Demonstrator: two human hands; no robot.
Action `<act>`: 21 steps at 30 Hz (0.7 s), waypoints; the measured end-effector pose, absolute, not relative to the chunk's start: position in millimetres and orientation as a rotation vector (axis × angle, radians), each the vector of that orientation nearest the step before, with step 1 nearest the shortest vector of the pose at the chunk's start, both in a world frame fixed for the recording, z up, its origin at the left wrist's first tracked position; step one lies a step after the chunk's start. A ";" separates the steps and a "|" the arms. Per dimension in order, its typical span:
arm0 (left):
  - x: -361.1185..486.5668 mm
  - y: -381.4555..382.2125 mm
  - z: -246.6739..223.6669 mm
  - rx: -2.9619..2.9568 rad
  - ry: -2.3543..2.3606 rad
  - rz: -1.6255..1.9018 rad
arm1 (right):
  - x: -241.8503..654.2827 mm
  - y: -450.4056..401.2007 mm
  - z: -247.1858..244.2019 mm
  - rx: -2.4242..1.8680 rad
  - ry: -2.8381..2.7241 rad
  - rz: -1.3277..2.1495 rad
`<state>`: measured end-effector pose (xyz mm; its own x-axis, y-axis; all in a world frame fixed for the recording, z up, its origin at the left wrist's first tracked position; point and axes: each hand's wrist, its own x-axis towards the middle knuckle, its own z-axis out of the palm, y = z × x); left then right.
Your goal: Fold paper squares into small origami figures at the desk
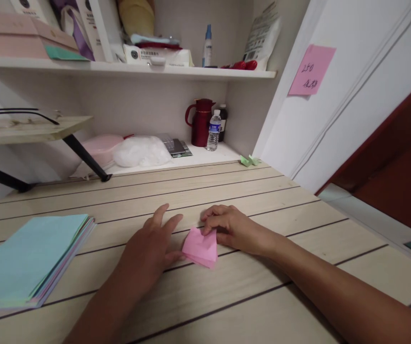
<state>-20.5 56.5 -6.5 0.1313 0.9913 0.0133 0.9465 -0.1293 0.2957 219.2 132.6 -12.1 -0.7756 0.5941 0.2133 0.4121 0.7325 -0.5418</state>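
A small piece of folded pink paper (200, 247) rests on the striped wooden table between my hands, its layers slightly apart along the near edge. My right hand (231, 228) pinches its upper right corner between thumb and fingers. On the other side, my left hand (151, 243) has its fingers spread, and the thumb tip touches the paper's lower left corner. A thick stack of coloured paper (36, 255), light blue on top, lies to the left of my left hand.
Small folded green paper pieces (250, 161) sit at the table's far right corner. Behind, a shelf holds a red jug (201, 122), a water bottle (214, 131) and a white plastic bag (141, 151). A small raised stand (79, 143) with glasses is at left. A pink note (311, 70) hangs on the wall.
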 end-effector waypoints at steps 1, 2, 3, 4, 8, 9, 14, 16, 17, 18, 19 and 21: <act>-20.1 56.6 -6.3 2.210 1.869 0.303 | 219.3 132.4 -11.3 -0.781 -2.564 0.671; -19.6 56.7 -5.7 2.238 1.809 0.292 | 219.6 132.4 -10.4 -0.783 -2.565 0.677; -19.2 56.7 -4.7 2.270 1.747 0.273 | 220.1 132.5 -9.4 -0.784 -2.566 0.691; -18.9 56.7 -3.5 2.302 1.690 0.246 | 220.7 132.7 -8.2 -0.782 -2.568 0.711; -18.3 56.1 0.2 2.371 1.596 0.144 | 222.8 133.4 -5.1 -0.742 -2.603 0.777; -17.9 56.1 0.3 2.384 1.589 0.139 | 222.9 133.2 -5.0 -0.731 -2.612 0.763; -12.7 57.9 -2.6 2.494 1.434 0.175 | 228.4 132.6 -2.3 -0.709 -2.678 0.651; -9.9 59.1 -2.7 2.507 1.393 0.130 | 234.4 134.0 2.1 -0.707 -2.725 0.679; -8.5 59.5 -2.0 2.501 1.399 0.106 | 237.4 135.1 4.6 -0.700 -2.745 0.712; -7.1 59.5 -1.1 2.489 1.419 0.093 | 239.6 136.2 6.9 -0.690 -2.753 0.752; -5.7 59.3 0.0 2.478 1.441 0.092 | 240.5 137.0 8.7 -0.685 -2.736 0.786; -3.5 57.9 2.1 2.463 1.474 0.122 | 237.6 136.8 9.3 -0.713 -2.626 0.799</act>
